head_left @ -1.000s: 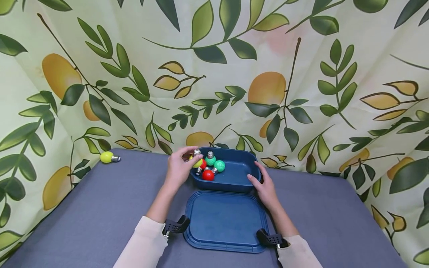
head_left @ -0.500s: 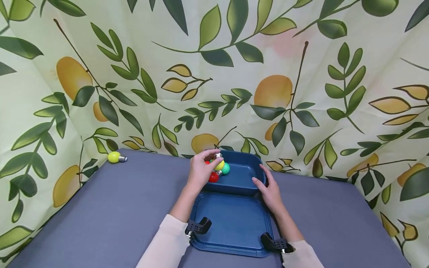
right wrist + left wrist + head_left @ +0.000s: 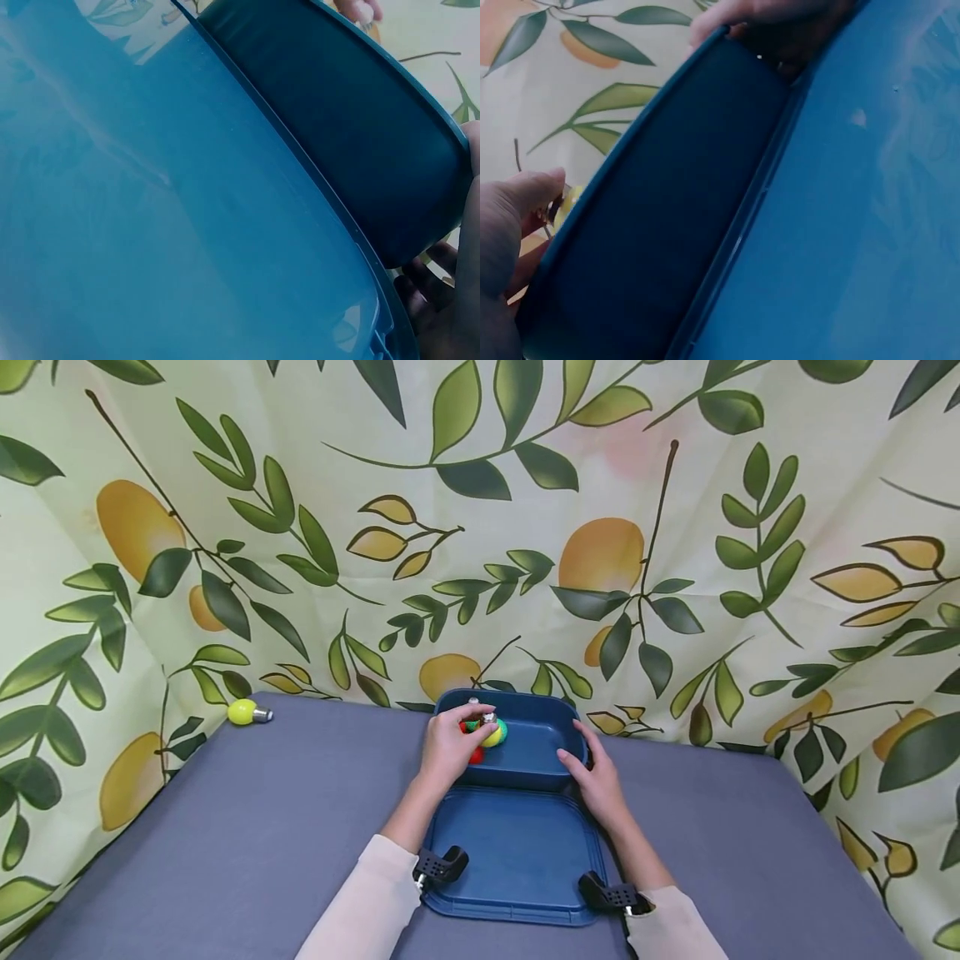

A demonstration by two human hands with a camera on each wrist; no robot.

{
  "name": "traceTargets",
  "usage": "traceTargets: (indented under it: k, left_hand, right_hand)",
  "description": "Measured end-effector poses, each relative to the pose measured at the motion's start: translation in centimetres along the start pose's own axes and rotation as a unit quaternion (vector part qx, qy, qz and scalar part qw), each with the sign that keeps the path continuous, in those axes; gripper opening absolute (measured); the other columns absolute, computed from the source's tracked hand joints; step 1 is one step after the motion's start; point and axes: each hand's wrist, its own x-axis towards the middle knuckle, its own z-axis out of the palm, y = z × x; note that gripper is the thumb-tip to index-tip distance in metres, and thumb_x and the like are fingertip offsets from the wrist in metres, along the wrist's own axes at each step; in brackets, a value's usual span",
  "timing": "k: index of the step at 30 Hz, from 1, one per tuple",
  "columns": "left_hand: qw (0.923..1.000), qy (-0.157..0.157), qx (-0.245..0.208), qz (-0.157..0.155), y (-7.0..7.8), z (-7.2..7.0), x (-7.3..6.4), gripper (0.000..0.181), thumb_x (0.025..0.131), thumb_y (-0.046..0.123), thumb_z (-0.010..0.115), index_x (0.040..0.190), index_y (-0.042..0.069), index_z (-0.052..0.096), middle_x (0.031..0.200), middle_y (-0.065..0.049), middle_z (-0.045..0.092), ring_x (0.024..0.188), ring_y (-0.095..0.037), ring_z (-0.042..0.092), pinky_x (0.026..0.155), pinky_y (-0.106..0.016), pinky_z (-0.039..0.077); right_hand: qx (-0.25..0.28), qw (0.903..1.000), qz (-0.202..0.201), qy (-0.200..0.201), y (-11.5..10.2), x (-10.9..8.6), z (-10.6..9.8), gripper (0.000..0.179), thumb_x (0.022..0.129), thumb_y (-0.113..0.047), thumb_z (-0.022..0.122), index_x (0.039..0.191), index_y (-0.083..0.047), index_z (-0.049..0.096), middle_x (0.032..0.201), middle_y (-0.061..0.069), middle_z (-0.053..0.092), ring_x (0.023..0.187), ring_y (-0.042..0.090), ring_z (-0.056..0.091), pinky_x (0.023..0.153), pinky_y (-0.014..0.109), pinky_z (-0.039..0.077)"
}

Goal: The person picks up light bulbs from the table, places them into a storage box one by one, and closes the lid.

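Observation:
My left hand (image 3: 447, 747) pinches a yellow light bulb (image 3: 492, 740) by its silver screw base, over the left half of a dark blue box (image 3: 536, 739). Its base points up. Parts of a red bulb (image 3: 476, 757) and a green bulb (image 3: 503, 727) show around my fingers inside the box; the hand hides the others. At the box's right end, my right hand (image 3: 602, 785) holds the corner, thumb at the rim and fingers outside. In the left wrist view the yellow bulb (image 3: 571, 204) peeks past the box wall (image 3: 660, 187).
A blue lid (image 3: 517, 856) lies flat on the grey-blue table (image 3: 300, 810), right in front of the box. Another yellow bulb (image 3: 241, 712) lies near the table's back left corner. Behind everything hangs a leaf-and-fruit printed cloth (image 3: 480, 535).
My left hand has carried the yellow bulb rightward and lower, from the box's left edge to over its left half. The right hand stays at the box's right end.

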Motion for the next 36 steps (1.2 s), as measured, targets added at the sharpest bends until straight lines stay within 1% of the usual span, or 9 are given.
traceTargets:
  k: [2,4,6,10,17,27,33,36]
  left_hand:
    - [0.9995,-0.002,0.031,0.004,-0.06,-0.03,-0.02,0.027,0.087,0.021,0.081,0.113,0.016,0.078,0.103,-0.003,0.079,0.102,-0.021,0.07,0.077,-0.034,0.056]
    - [0.9979,-0.008,0.063,0.007,-0.07,-0.03,-0.06,0.026,0.087,0.023,0.08,0.112,0.017,0.078,0.098,-0.001,0.078,0.09,-0.019,0.069,0.069,-0.03,0.051]
    - [0.9956,-0.017,0.092,0.012,-0.04,-0.01,-0.1,0.025,0.087,0.024,0.08,0.112,0.018,0.078,0.095,0.0,0.078,0.085,-0.018,0.069,0.068,-0.03,0.05]
    - [0.9914,-0.029,0.127,0.017,-0.06,0.12,-0.08,0.024,0.087,0.023,0.08,0.111,0.018,0.078,0.094,0.001,0.078,0.085,-0.016,0.071,0.071,-0.033,0.052]
    - [0.987,-0.045,0.154,0.014,-0.19,0.12,0.02,0.022,0.086,0.02,0.081,0.108,0.017,0.078,0.092,0.0,0.078,0.081,-0.017,0.07,0.068,-0.032,0.051]
    - [0.9829,-0.072,0.17,0.002,0.06,-0.1,0.25,0.022,0.086,0.016,0.08,0.108,0.016,0.078,0.094,-0.001,0.078,0.084,-0.017,0.068,0.073,-0.034,0.053]
    - [0.9819,-0.077,0.173,-0.006,0.19,-0.16,0.24,0.021,0.087,0.016,0.08,0.108,0.015,0.078,0.097,-0.002,0.078,0.088,-0.018,0.07,0.076,-0.036,0.055]
    - [0.9814,-0.076,0.176,-0.007,0.27,-0.17,0.21,0.022,0.087,0.016,0.08,0.109,0.015,0.078,0.098,-0.002,0.078,0.089,-0.018,0.071,0.076,-0.035,0.055]
  right_hand:
    - [0.0,1.0,-0.002,-0.001,-0.09,0.13,0.1,0.065,0.102,-0.04,0.059,0.158,-0.023,0.032,0.163,0.016,0.034,0.139,0.038,0.048,0.112,0.055,0.04]
    - [0.0,1.0,0.0,-0.002,-0.1,0.22,0.15,0.065,0.101,-0.039,0.059,0.158,-0.024,0.033,0.162,0.016,0.036,0.138,0.038,0.05,0.111,0.055,0.04]
    - [0.0,1.0,0.001,-0.002,-0.13,0.24,0.13,0.065,0.102,-0.038,0.059,0.158,-0.023,0.032,0.162,0.017,0.036,0.138,0.038,0.049,0.112,0.055,0.04]
    - [0.0,1.0,0.001,0.001,-0.11,0.28,0.07,0.065,0.102,-0.038,0.059,0.158,-0.022,0.032,0.163,0.017,0.035,0.142,0.037,0.045,0.114,0.056,0.038]
    - [0.002,1.0,0.002,-0.001,-0.04,0.3,0.04,0.065,0.102,-0.039,0.059,0.159,-0.022,0.032,0.163,0.017,0.033,0.144,0.038,0.043,0.115,0.056,0.037]
    - [0.002,1.0,0.002,0.0,0.03,0.22,0.0,0.065,0.102,-0.039,0.059,0.159,-0.022,0.032,0.163,0.018,0.034,0.143,0.038,0.045,0.114,0.056,0.038]
    - [0.003,1.0,0.0,-0.003,0.04,0.17,0.0,0.065,0.102,-0.038,0.059,0.159,-0.023,0.032,0.163,0.017,0.034,0.14,0.038,0.047,0.113,0.056,0.039]
    - [0.001,1.0,0.001,-0.004,-0.02,0.18,-0.03,0.065,0.102,-0.039,0.058,0.159,-0.023,0.031,0.163,0.016,0.033,0.141,0.038,0.046,0.113,0.056,0.039]
